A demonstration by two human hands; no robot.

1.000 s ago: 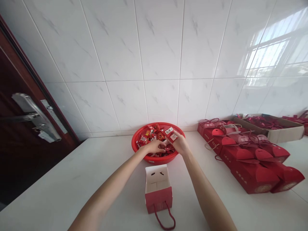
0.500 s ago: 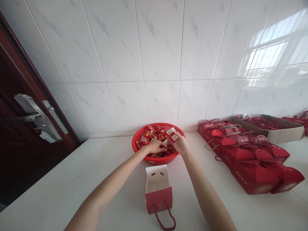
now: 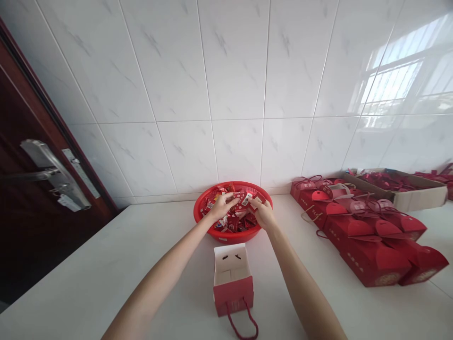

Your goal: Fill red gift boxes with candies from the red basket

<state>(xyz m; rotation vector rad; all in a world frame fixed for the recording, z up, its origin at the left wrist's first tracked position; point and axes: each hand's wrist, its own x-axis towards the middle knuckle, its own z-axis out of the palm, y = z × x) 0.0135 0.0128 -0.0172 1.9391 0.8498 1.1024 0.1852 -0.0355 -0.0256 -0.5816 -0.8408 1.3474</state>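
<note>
Over a red plastic basket [image 3: 236, 238], my left hand [image 3: 221, 208] is closed, its thumb and fingers pinching a red packet [image 3: 239, 197] with pale spots. My right hand [image 3: 266, 216] grips a red snack packet [image 3: 255, 204] with a pale label; its fingertips are close to the one in my left hand. Beneath both hands lie several small wrapped snacks [image 3: 231, 222], mostly red, partly covered by my fingers. Just in front of the basket stands a red gift box [image 3: 233, 295], lid up, showing its white inside and a cord handle [image 3: 249, 326].
Rows of closed red gift boxes [image 3: 375, 257] with cord handles stand on the white table [image 3: 159, 264] to the right. Behind them sits a cardboard tray [image 3: 421, 198] of dark red items. A tiled wall [image 3: 184, 156] backs the table; a brown door [image 3: 28, 198] is at left.
My left hand has risen from among the snacks and now pinches a packet. The right hand has lowered slightly with its packet, and the hands face each other. The box stays put.
</note>
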